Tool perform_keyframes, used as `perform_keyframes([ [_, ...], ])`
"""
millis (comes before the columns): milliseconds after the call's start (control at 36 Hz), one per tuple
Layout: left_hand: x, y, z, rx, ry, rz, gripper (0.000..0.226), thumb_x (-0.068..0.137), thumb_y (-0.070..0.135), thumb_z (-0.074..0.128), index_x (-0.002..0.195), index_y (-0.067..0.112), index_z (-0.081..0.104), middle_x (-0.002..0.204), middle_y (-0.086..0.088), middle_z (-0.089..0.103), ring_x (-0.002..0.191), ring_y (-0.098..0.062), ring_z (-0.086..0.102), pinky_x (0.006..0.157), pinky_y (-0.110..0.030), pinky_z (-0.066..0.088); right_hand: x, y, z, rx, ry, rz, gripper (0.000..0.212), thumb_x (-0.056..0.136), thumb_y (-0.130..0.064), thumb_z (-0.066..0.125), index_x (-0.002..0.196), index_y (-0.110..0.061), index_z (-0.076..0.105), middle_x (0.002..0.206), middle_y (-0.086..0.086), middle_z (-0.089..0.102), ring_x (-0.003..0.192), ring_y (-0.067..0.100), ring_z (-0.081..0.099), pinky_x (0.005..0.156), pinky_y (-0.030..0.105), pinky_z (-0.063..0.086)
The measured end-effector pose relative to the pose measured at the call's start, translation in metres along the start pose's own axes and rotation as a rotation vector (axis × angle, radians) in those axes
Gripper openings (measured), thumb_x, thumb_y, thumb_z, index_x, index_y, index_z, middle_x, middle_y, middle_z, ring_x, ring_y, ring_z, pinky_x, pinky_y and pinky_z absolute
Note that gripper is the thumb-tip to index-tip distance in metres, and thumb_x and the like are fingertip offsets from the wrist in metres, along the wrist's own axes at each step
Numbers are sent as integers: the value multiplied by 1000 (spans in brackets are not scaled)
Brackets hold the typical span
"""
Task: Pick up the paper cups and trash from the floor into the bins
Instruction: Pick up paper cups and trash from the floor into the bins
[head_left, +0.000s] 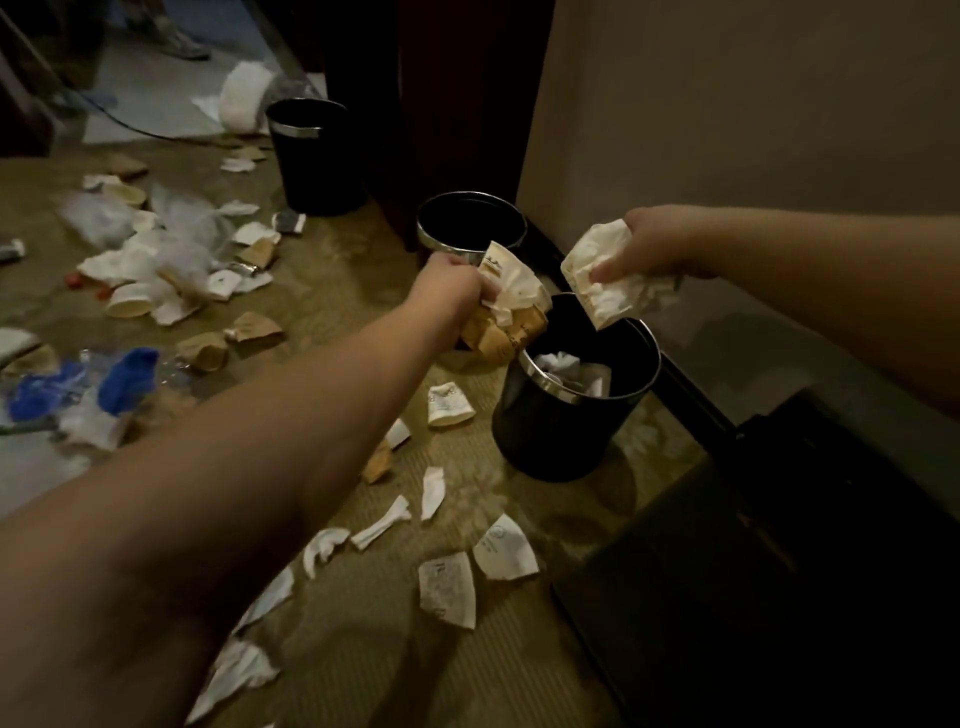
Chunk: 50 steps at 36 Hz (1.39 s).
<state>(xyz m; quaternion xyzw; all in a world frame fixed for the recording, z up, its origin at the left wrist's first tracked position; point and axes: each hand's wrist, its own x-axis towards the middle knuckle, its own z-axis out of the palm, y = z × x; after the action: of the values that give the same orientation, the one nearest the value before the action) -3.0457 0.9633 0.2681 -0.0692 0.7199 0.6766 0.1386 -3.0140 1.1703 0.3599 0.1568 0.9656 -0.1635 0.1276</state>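
Flattened white and brown paper cups (447, 587) are lying scattered across the olive carpet (353, 649) at lower centre and in a thick heap at centre left, mixed with clear plastic wrap (171, 228) and blue scraps (127, 376). Three black bins are standing along the wall (727, 104): the far bin (314, 156) at upper left, the middle bin (470, 221) near a dark wooden panel (447, 93), and the near bin (574, 402) at centre, already holding crumpled paper. The left hand (449, 291) is clutching a bunch of crushed cups (511, 312) just beside the near bin's rim. The right hand (649, 244) is gripping a crumpled white cup (605, 278) directly above its opening. A dark cabinet (779, 571) is filling the lower right.
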Motion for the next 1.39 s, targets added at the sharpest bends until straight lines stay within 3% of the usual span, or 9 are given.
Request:
perform_keyframes([
  [250, 52, -27, 92, 119, 33, -84, 46, 80, 5, 68, 119, 16, 45, 108, -11, 59, 94, -29, 61, 77, -43, 57, 56, 40, 10, -191, -55, 91, 64, 85, -46, 75, 128, -4, 54, 89, 9, 62, 75, 22, 61, 71, 34, 47],
  [528, 83, -51, 140, 287, 0, -143, 63, 89, 9, 64, 142, 10, 31, 118, -14, 52, 82, -23, 50, 67, -37, 49, 84, 47, 30, -273, -184, 93, 64, 99, -45, 55, 139, 4, 45, 131, 23, 59, 116, 36, 61, 93, 39, 49],
  [611, 79, -51, 148, 426, -104, -162, 75, 86, 17, 73, 146, 8, 29, 129, -15, 52, 97, -28, 56, 81, -40, 52, 92, 54, 41, -264, -276, 114, 75, 93, -60, 55, 141, -2, 45, 133, 20, 58, 117, 35, 59, 101, 43, 49],
  [667, 82, -53, 151, 494, -242, -226, 66, 85, 17, 74, 141, 8, 41, 122, -15, 60, 106, -30, 60, 91, -43, 53, 95, 55, 50, -236, -330, 121, 76, 92, -62, 54, 142, -5, 47, 138, 18, 55, 120, 36, 57, 102, 46, 49],
  [778, 88, -53, 150, 578, -368, -207, 12, 89, 11, 66, 99, 6, 64, 97, -11, 62, 89, -24, 61, 86, -37, 51, 94, 54, 55, -273, -358, 102, 70, 100, -53, 45, 147, -1, 39, 147, 21, 45, 131, 39, 48, 108, 44, 42],
  [889, 90, -46, 148, 624, -414, -137, 28, 93, 15, 62, 119, 6, 65, 113, -15, 68, 102, -26, 66, 94, -40, 54, 93, 53, 46, -326, -294, 83, 45, 105, -31, 46, 138, -1, 50, 139, 19, 53, 124, 34, 53, 102, 40, 45],
  [1028, 80, -40, 144, 585, -611, -169, 52, 97, 9, 55, 146, 21, 45, 131, -13, 54, 112, -36, 62, 90, -49, 57, 99, 57, 40, -360, -278, 60, 43, 102, -26, 51, 138, -4, 50, 137, 18, 52, 122, 35, 55, 101, 42, 50],
  [1278, 65, -32, 134, 444, -558, -128, 35, 103, 17, 46, 135, 2, 48, 83, -15, 75, 84, -32, 72, 82, -43, 60, 85, 46, 31, -403, -259, 13, 52, 100, -33, 54, 146, -11, 45, 147, 15, 45, 125, 35, 51, 93, 39, 48],
  [1389, 64, -38, 135, 558, -504, -59, 31, 99, 21, 57, 124, 4, 60, 107, -14, 69, 86, -26, 60, 76, -38, 53, 76, 42, 28, -435, -247, 2, 52, 102, -32, 52, 148, -10, 42, 148, 14, 44, 128, 34, 49, 92, 38, 47],
])
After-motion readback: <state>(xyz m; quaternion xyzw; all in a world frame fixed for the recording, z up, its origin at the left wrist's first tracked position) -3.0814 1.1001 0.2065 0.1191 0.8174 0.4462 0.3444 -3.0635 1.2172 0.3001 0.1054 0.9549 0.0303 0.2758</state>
